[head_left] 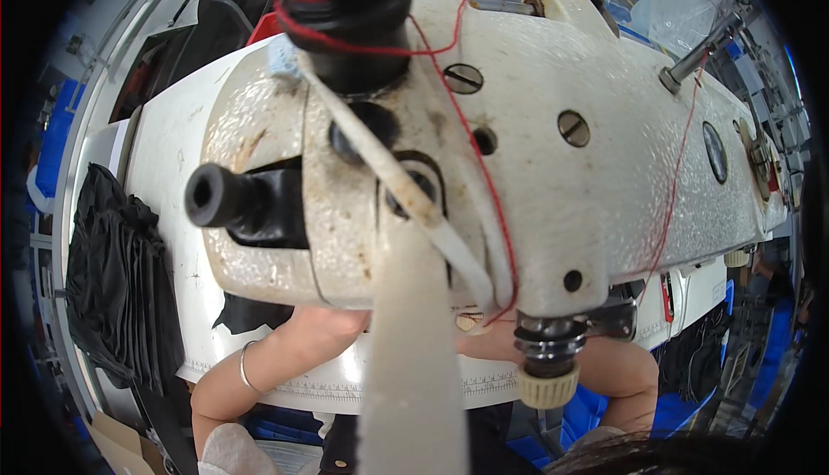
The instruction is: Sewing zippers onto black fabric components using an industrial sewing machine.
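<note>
A white sewing machine head (535, 199) fills the middle of the view and covers most of both hands. My left hand (332, 323) reaches under its left end, with only the wrist and the back of the hand showing. From the right, my right hand (490, 343) comes in behind the tension knob (549, 386). The fingers of both hands are hidden, so what they hold or touch cannot be made out. A piece of black cloth (250, 313) lies on the white table (337, 380) beside my left hand.
Red thread (484, 160) runs over the machine and round a black post (358, 34). A pale strap (413, 363) hangs close in front. Gathered black fabric (121, 276) is piled at the left, and more dark fabric (695, 354) sits at the right. A cardboard box (121, 445) stands lower left.
</note>
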A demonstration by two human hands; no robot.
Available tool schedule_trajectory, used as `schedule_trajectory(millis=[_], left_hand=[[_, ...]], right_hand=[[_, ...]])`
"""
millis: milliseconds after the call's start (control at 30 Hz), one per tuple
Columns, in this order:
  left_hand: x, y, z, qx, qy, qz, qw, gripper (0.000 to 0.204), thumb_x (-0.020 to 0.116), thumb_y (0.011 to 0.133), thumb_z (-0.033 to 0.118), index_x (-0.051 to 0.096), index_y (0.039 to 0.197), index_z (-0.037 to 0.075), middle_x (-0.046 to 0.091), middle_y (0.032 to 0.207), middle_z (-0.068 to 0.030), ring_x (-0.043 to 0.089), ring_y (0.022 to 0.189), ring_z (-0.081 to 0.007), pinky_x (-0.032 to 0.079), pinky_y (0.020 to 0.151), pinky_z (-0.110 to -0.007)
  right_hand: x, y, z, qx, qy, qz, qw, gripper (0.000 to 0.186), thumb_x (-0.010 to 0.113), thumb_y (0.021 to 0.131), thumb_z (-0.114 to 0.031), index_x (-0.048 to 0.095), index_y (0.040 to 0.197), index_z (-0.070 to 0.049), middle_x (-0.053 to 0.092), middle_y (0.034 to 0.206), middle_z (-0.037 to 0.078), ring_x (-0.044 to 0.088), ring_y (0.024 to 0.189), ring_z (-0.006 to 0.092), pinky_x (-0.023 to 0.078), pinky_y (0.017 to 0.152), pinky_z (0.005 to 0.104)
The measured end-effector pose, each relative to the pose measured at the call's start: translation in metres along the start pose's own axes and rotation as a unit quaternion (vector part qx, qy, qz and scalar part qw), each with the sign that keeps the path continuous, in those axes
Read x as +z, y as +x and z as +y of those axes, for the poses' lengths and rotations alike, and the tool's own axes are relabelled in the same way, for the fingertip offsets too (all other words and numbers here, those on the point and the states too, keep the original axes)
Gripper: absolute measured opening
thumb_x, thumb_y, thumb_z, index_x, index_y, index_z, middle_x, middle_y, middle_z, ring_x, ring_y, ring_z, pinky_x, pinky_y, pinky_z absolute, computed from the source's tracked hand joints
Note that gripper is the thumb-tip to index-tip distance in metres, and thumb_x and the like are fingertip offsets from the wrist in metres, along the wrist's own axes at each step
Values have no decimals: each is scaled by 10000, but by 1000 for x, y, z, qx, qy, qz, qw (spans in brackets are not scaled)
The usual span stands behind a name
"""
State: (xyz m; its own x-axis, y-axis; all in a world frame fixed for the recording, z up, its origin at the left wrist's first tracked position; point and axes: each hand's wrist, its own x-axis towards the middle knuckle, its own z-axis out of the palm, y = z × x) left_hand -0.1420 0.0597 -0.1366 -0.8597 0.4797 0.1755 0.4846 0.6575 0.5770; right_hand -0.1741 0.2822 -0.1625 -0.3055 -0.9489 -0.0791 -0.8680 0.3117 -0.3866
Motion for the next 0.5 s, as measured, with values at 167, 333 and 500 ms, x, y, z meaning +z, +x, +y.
schedule_trajectory(millis=[167, 333, 500], left_hand=[[-7, 5, 15, 83, 194, 53, 976, 349, 601, 582, 48, 663, 923, 6, 630, 908, -131, 594, 895, -253, 499, 733, -407], [-6, 1, 15, 102, 258, 72, 958, 362, 611, 575, 75, 651, 923, -17, 624, 875, -95, 576, 848, -248, 485, 683, -364], [-6, 8, 19, 128, 247, 93, 956, 362, 618, 577, 71, 658, 925, -20, 635, 892, -98, 571, 821, -235, 488, 647, -329]], right_hand=[[-15, 6, 0, -23, 38, 237, 970, 157, 595, 781, -113, 626, 924, -55, 616, 827, 67, 635, 732, 211, 512, 576, 361], [-24, 9, -4, -19, -86, 271, 959, 152, 596, 790, -110, 645, 933, -106, 647, 872, 56, 638, 803, 191, 511, 648, 309], [-49, -5, -12, -54, -344, 160, 924, 409, 547, 761, -124, 549, 1169, -97, 541, 1252, 42, 505, 1168, 169, 458, 931, 329]])
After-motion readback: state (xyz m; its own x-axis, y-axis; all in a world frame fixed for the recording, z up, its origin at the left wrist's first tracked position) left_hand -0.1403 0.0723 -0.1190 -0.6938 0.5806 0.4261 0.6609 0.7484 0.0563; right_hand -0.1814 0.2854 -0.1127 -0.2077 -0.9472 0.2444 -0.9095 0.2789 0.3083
